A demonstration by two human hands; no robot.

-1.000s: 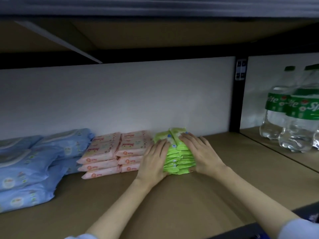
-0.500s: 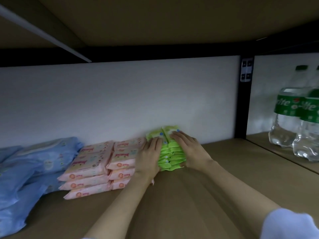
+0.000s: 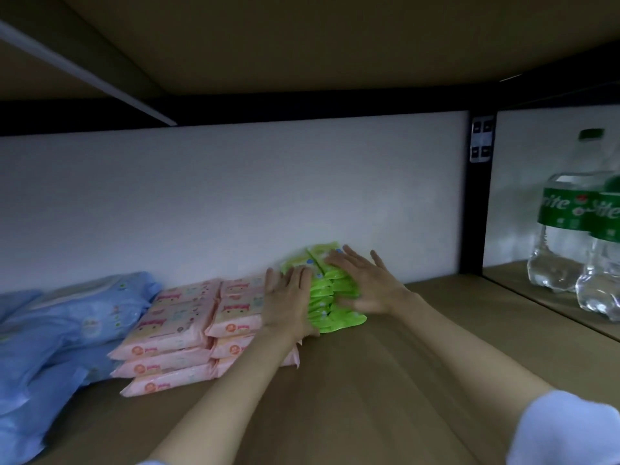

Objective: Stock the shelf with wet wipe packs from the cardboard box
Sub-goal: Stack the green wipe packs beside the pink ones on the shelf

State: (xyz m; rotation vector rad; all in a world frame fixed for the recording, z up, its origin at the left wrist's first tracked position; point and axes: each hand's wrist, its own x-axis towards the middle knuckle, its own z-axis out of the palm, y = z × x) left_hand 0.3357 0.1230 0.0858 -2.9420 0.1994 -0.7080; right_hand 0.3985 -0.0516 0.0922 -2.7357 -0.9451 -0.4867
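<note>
Small wipe packs are stacked on shelf, against back wall, flanked by left hand & right hand. Just left: two stacks of wider packs; further left, large soft packs. Bottles are set far right, beyond upright post.

The brown shelf carries blue packs, pink packs, a green stack and 2 bottles.
</note>
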